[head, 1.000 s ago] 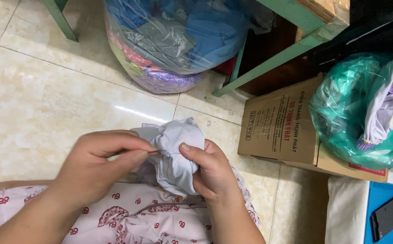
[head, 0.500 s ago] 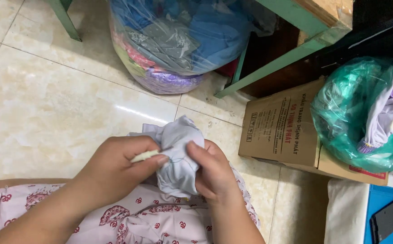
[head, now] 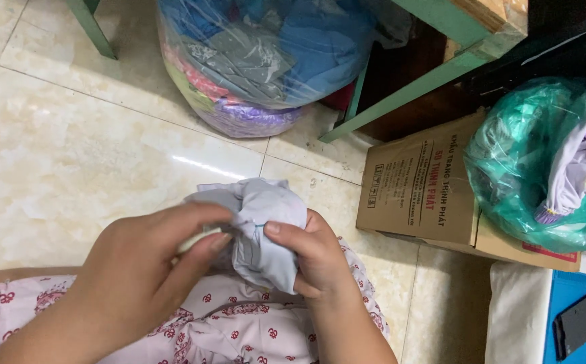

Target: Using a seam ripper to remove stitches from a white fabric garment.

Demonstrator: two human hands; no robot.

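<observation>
Cloth [head: 259,229]: between left hand [head: 148,269] and right hand [head: 310,253], above the lap.
Clear bag [head: 259,57]: on floor, beyond the hands.
Cardboard box [head: 421,185]: right of cloth.
Green bag [head: 535,168]: in the box.

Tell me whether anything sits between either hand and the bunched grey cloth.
Nothing visible does. The left hand and right hand both grip the grey cloth directly, fingers pressed into its folds above the patterned lap fabric.

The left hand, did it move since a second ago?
Yes, a little. The left hand has slid right toward the brown cardboard box, its fingers now closer around the bunched pale grey cloth that the right hand holds.
</observation>
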